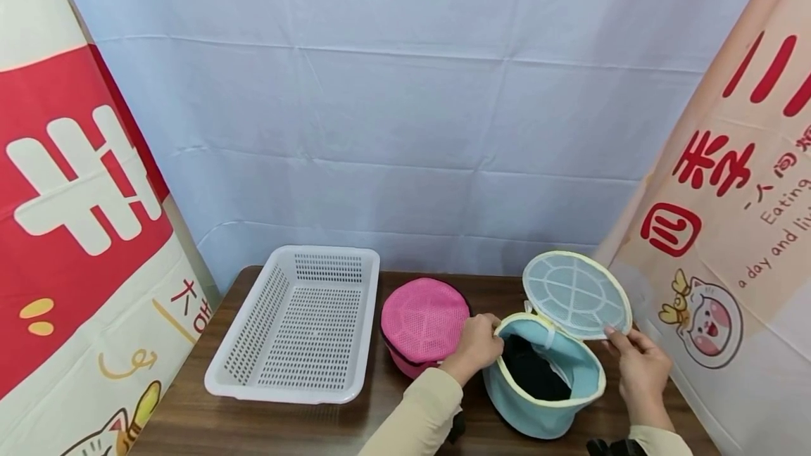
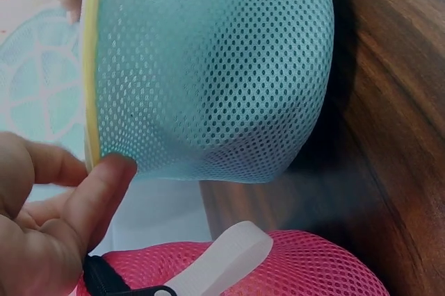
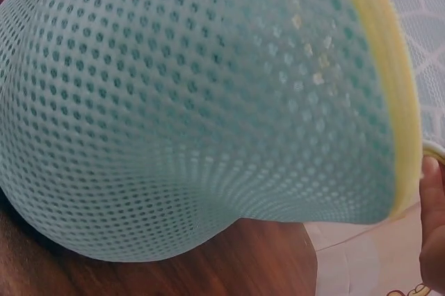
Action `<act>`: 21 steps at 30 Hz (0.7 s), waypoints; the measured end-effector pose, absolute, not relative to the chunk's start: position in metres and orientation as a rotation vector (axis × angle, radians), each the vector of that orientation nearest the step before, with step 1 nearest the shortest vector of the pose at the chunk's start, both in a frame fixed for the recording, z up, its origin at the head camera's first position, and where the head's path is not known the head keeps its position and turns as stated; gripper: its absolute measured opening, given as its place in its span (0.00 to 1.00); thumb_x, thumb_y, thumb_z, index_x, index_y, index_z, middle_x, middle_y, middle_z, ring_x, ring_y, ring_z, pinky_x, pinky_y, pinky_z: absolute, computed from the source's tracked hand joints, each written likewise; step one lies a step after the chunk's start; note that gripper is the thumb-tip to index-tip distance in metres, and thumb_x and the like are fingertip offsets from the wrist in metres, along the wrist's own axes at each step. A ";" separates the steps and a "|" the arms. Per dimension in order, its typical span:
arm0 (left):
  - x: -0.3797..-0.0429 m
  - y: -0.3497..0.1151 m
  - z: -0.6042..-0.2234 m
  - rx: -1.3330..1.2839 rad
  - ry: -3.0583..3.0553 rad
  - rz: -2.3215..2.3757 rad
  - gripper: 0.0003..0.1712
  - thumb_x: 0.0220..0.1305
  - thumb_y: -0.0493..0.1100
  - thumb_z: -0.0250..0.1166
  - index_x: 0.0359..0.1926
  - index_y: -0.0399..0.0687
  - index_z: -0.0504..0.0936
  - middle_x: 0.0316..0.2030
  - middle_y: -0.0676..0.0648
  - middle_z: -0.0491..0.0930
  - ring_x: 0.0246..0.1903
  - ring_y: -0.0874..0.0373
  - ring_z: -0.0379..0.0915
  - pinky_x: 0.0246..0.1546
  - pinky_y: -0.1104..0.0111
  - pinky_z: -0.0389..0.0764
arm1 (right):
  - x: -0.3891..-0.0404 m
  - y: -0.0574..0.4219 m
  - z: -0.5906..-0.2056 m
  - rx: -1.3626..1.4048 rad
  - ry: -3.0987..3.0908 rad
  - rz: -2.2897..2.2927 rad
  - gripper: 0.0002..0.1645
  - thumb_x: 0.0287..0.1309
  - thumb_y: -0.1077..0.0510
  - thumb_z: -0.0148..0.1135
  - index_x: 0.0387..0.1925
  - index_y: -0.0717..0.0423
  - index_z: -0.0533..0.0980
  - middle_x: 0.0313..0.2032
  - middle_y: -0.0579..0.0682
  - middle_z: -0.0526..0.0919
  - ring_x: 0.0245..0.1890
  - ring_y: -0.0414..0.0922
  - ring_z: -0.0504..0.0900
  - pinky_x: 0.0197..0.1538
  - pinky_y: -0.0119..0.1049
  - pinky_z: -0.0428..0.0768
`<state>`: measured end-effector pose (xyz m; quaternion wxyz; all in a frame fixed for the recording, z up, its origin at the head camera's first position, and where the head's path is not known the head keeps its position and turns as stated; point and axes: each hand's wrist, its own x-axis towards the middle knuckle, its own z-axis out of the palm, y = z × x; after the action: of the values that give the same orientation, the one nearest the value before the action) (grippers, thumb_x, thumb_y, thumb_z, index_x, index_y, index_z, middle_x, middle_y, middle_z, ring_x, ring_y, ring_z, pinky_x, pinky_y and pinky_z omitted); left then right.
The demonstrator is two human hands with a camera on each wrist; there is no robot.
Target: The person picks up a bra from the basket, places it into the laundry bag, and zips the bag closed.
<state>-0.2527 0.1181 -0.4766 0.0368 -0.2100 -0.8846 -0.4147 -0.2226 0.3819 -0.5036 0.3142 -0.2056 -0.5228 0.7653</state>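
Your left hand [image 1: 475, 347] pinches the blue mesh bag [image 1: 538, 419] by its left rim [image 2: 90, 67] | your right hand [image 1: 641, 366] pinches its raised lid [image 1: 570, 293] | bag stands right of the pink bag [image 1: 426, 320]

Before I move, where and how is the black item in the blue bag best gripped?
Probably by the exposed top of the black item, straight from above: the walls of the blue bag surround it, but its mouth faces up and the lid is swung back. The left hand pinches the left rim, leaving the middle clear.
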 end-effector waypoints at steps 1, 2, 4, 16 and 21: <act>-0.253 0.117 -0.476 -0.654 -2.712 -1.305 0.13 0.50 0.30 0.62 0.41 0.36 0.81 0.21 0.51 0.77 0.20 0.65 0.68 0.19 0.78 0.69 | -0.228 0.391 -0.517 -0.505 -1.377 2.015 0.10 0.43 0.74 0.68 0.29 0.60 0.83 0.26 0.50 0.81 0.24 0.41 0.83 0.30 0.31 0.79; -0.254 0.117 -0.476 -0.660 -2.712 -1.330 0.14 0.49 0.30 0.63 0.41 0.36 0.81 0.19 0.52 0.76 0.19 0.66 0.67 0.18 0.78 0.69 | -0.234 0.401 -0.531 -0.461 -1.376 2.016 0.11 0.42 0.73 0.70 0.31 0.61 0.83 0.27 0.51 0.81 0.25 0.42 0.83 0.31 0.32 0.79; -0.254 0.115 -0.476 -0.670 -2.719 -1.375 0.16 0.49 0.29 0.63 0.43 0.36 0.80 0.18 0.53 0.74 0.18 0.67 0.67 0.17 0.78 0.69 | -0.248 0.425 -0.565 -0.377 -1.346 2.042 0.15 0.40 0.73 0.71 0.36 0.66 0.82 0.30 0.54 0.82 0.28 0.45 0.84 0.32 0.34 0.79; -0.254 0.115 -0.473 -0.624 -2.771 -1.449 0.16 0.50 0.27 0.60 0.42 0.37 0.82 0.28 0.48 0.80 0.27 0.66 0.73 0.22 0.77 0.71 | -0.269 0.461 -0.619 -0.266 -1.316 2.093 0.25 0.35 0.72 0.74 0.41 0.75 0.77 0.37 0.60 0.82 0.32 0.50 0.84 0.35 0.39 0.79; -0.254 0.115 -0.473 -0.607 -2.795 -1.459 0.17 0.50 0.26 0.59 0.43 0.37 0.82 0.27 0.49 0.79 0.27 0.67 0.72 0.22 0.77 0.71 | -0.267 0.456 -0.616 -0.247 -1.358 2.068 0.25 0.36 0.72 0.74 0.41 0.76 0.76 0.35 0.59 0.82 0.31 0.49 0.84 0.35 0.39 0.79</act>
<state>-0.2535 0.1148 -0.4734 -0.0346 -0.1890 -0.8699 -0.4542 -0.2666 0.4564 -0.6159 0.3217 -0.0941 -0.5171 0.7876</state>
